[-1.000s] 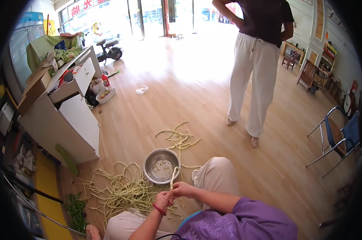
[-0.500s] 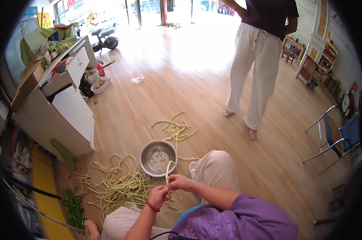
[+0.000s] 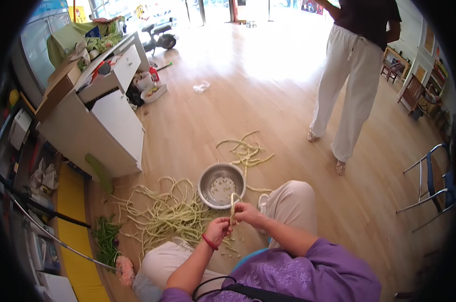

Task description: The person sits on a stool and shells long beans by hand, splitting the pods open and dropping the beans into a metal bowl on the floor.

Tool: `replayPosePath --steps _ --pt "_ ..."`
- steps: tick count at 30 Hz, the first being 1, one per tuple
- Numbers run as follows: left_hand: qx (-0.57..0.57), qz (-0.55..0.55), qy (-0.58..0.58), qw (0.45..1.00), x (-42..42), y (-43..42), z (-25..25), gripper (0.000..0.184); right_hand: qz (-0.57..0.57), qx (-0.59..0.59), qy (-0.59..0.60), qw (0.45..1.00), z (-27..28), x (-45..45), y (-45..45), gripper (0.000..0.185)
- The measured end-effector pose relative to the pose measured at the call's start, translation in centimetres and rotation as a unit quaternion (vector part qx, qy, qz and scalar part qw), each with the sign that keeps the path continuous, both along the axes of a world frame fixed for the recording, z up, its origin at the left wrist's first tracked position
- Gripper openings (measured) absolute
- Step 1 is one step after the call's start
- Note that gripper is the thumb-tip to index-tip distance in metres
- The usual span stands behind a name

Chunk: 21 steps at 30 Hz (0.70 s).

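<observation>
On the wooden floor (image 3: 288, 161), just beyond the seated person's 2 hands, stands a metal bowl (image 3: 208, 176) with small pale-green pieces (image 3: 223, 190) scattered over its bottom. The right hand (image 3: 249, 214) grasps a long green bean (image 3: 232, 205) between thumb and fingers; the bean's upper part rises in a bend in front of the bowl's near rim. The left hand (image 3: 218, 229), with a red bracelet (image 3: 210, 241) at its wrist, is just below and pinches at the bean's lower part, its fingertips drawn together; the exact spot of contact is too small to tell.

To the left of the bowl lies a large tangled heap of long beans (image 3: 170, 221), and beyond the bowl a smaller loose bunch (image 3: 245, 151). A few short bits (image 3: 230, 247) lie on the floor beneath the hands. Farther left are a pile of green vegetables (image 3: 106, 241) and a long green gourd (image 3: 99, 173), which leans against a white cabinet (image 3: 89, 133). Across the floor to the right, another person in white trousers (image 3: 346, 85) stands well apart from the bowl, near a blue chair (image 3: 433, 176).
</observation>
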<state>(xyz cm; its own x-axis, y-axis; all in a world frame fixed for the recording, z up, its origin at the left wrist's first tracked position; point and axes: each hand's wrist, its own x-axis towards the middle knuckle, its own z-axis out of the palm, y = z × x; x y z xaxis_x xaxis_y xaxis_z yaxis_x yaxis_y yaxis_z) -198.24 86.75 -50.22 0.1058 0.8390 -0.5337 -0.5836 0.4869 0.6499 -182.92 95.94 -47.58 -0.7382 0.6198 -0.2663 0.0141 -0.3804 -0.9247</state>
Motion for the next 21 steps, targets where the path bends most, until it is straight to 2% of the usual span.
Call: replayPosePath --steps 3,7,9,13,15,16,21 --pt "-0.028 0.029 0.056 0.998 -0.3 -0.1 -1.3 0.012 -0.034 0.028 0.013 0.999 0.8 0.8 1.0 0.02" --pt "-0.074 0.071 0.047 0.994 -0.5 -0.3 -1.8 0.014 -0.036 0.095 0.024 0.995 7.0 3.1 4.9 0.026" --pt "-0.079 0.058 0.059 0.993 -0.8 -0.3 -2.3 0.013 -0.089 0.164 0.021 0.982 10.1 3.3 6.7 0.023" --pt "-0.097 0.074 0.074 0.99 -0.8 -0.1 -2.5 0.014 -0.159 0.22 -0.005 0.962 10.2 4.7 12.5 0.018" --pt "-0.101 0.081 0.057 0.99 -1.0 0.2 -2.5 0.013 -0.189 0.242 -0.051 0.95 9.7 5.0 14.8 0.02" --pt "-0.104 0.084 0.042 0.99 -1.2 0.3 -2.2 0.013 -0.193 0.277 -0.11 0.935 8.9 5.4 16.0 0.023" --pt "-0.109 0.106 0.009 0.988 -2.8 3.5 -0.4 0.013 -0.171 0.397 -0.4 0.808 4.2 6.6 19.2 0.042"
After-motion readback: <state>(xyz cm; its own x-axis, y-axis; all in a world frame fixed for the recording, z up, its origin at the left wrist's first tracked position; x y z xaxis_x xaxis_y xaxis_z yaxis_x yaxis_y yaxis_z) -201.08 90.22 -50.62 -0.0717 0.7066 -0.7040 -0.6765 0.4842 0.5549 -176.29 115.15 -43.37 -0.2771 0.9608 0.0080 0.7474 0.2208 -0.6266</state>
